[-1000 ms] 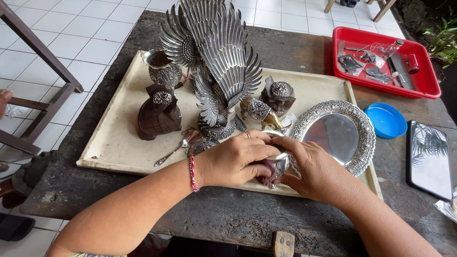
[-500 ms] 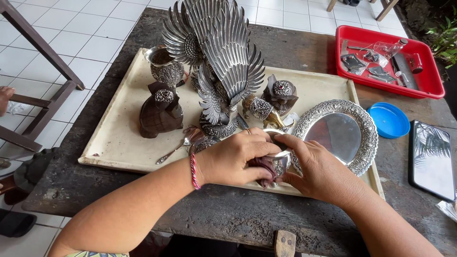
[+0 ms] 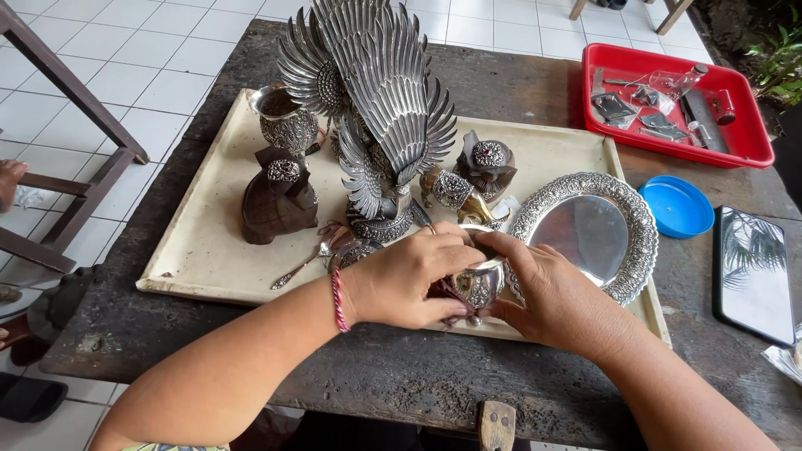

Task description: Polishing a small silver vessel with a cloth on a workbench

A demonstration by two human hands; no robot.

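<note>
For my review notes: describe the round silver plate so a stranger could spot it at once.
On the cream tray atop the dark wooden table, look at the right end, just beyond the right hand. The round plate lies flat there, the only piece with a smooth mirror centre and embossed rim.

One cream tray [image 3: 209, 250] carries one winged silver statue [image 3: 376, 108], one silver cup [image 3: 286, 121], two dark carved figures [image 3: 278, 200], one small spoon [image 3: 302, 263] and one round silver plate [image 3: 585, 234]. One red tray [image 3: 668, 134] holds perhaps six small tools, too jumbled to count surely. One blue lid [image 3: 678, 205]. One phone [image 3: 752, 271]. Two hands [image 3: 409, 280].
</note>
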